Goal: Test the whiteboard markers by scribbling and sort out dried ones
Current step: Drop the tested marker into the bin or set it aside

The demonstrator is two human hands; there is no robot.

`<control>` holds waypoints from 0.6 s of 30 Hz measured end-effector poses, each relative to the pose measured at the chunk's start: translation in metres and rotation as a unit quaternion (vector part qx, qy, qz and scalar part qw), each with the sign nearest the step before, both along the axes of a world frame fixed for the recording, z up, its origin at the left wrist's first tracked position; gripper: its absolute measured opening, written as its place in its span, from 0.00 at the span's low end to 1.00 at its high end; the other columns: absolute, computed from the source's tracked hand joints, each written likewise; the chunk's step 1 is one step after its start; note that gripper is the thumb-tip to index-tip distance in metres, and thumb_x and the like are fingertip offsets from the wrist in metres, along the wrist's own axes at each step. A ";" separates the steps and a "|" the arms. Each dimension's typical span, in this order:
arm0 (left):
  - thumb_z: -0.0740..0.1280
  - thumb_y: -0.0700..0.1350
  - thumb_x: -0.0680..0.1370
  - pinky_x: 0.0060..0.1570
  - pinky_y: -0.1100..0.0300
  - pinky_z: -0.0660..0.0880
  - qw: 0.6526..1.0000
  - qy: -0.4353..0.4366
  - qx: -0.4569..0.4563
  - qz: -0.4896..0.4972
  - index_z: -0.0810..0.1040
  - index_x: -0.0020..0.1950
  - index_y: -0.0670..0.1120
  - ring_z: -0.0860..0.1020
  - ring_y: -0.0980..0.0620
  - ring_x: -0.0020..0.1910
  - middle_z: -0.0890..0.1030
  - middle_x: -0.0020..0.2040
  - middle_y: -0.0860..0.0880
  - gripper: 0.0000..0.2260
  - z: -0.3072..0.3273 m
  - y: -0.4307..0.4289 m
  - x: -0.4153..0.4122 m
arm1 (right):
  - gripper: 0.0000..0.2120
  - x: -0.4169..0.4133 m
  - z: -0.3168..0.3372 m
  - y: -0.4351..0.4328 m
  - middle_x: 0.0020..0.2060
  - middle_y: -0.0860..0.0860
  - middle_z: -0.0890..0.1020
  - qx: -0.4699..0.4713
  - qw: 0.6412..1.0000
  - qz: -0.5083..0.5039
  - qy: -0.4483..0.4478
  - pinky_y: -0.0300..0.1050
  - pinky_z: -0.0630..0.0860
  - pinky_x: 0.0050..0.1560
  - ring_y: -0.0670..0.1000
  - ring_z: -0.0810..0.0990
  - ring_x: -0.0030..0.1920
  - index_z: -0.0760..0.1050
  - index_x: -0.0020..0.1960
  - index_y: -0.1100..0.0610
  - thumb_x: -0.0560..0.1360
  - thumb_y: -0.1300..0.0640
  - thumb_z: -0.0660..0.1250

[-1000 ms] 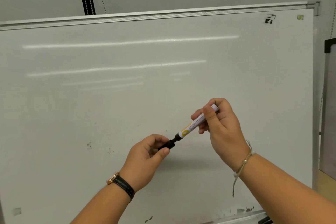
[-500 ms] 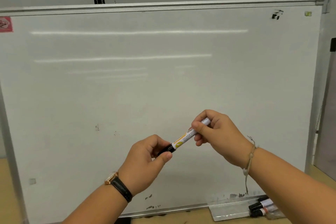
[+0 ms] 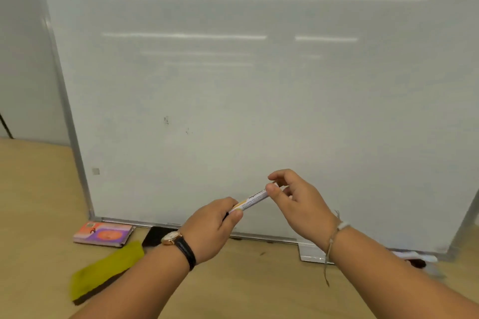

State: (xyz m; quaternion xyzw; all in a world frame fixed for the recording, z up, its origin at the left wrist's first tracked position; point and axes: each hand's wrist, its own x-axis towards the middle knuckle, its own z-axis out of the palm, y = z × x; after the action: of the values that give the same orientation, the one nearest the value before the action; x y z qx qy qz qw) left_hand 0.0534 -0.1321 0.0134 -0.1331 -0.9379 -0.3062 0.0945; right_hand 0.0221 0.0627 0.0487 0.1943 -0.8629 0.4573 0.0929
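Left hand (image 3: 211, 225) curls round the marker's (image 3: 253, 198) cap end and right hand (image 3: 298, 202) pinches its tail, both low before the whiteboard (image 3: 259, 111). The marker is light, stiff and smooth, so it is best gripped mid-barrel. On the counter (image 3: 246, 280) lie a yellow cloth (image 3: 108, 272), a pink book (image 3: 103, 234), a phone (image 3: 158, 235) and, blurred, probably spare markers (image 3: 414, 258). None of these blocks the board.

- Open whiteboard (image 3: 259, 111) face above and on either side of the hands.
- Low centre taken by left hand (image 3: 212, 228), right hand (image 3: 298, 202) and the marker (image 3: 252, 199) held between them.
- Crowded at the board's left foot: notebook (image 3: 103, 234), black phone (image 3: 158, 235), yellow-green pad (image 3: 106, 272).
- Blocked at the right foot by a tray (image 3: 311, 254).
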 end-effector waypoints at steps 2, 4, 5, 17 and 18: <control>0.55 0.51 0.82 0.34 0.61 0.64 0.999 -0.013 -0.019 0.032 0.70 0.48 0.55 0.68 0.57 0.33 0.70 0.34 0.54 0.07 -0.015 -0.012 0.011 | 0.08 0.004 -0.028 0.002 0.49 0.45 0.76 0.039 0.999 -0.012 -0.012 0.35 0.69 0.43 0.46 0.73 0.41 0.72 0.57 0.48 0.78 0.50 0.62; 0.55 0.50 0.82 0.35 0.59 0.66 0.997 -0.022 -0.031 0.066 0.71 0.56 0.53 0.70 0.57 0.34 0.71 0.36 0.54 0.07 -0.029 -0.026 0.023 | 0.11 0.013 -0.059 0.003 0.52 0.44 0.74 0.116 0.992 -0.022 -0.037 0.36 0.68 0.50 0.44 0.73 0.48 0.71 0.60 0.50 0.78 0.50 0.62; 0.55 0.50 0.82 0.37 0.58 0.67 0.996 -0.028 -0.039 0.081 0.71 0.57 0.53 0.70 0.56 0.35 0.72 0.37 0.54 0.08 -0.035 -0.032 0.029 | 0.12 0.018 -0.075 0.002 0.54 0.45 0.73 0.160 0.986 -0.021 -0.049 0.38 0.68 0.54 0.45 0.72 0.53 0.71 0.61 0.50 0.78 0.50 0.62; 0.56 0.51 0.82 0.48 0.58 0.72 0.987 -0.089 -0.070 0.118 0.72 0.63 0.52 0.74 0.56 0.47 0.75 0.49 0.55 0.12 -0.085 -0.120 0.111 | 0.35 0.119 -0.169 -0.113 0.76 0.48 0.50 0.400 0.910 0.036 -0.098 0.60 0.42 0.72 0.53 0.46 0.76 0.53 0.75 0.45 0.71 0.35 0.36; 0.56 0.52 0.82 0.48 0.58 0.72 0.988 -0.087 -0.070 0.111 0.73 0.62 0.52 0.73 0.55 0.47 0.75 0.48 0.55 0.12 -0.088 -0.131 0.120 | 0.35 0.125 -0.170 -0.127 0.77 0.48 0.49 0.405 0.909 0.040 -0.093 0.61 0.41 0.72 0.54 0.45 0.76 0.51 0.75 0.45 0.71 0.36 0.34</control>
State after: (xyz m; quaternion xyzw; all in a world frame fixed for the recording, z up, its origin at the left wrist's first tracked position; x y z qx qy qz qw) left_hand 0.1730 -0.2631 -0.0742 -0.0076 -0.9705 -0.2381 0.0361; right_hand 0.1470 -0.0645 -0.1215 0.2061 -0.9701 0.0877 -0.0930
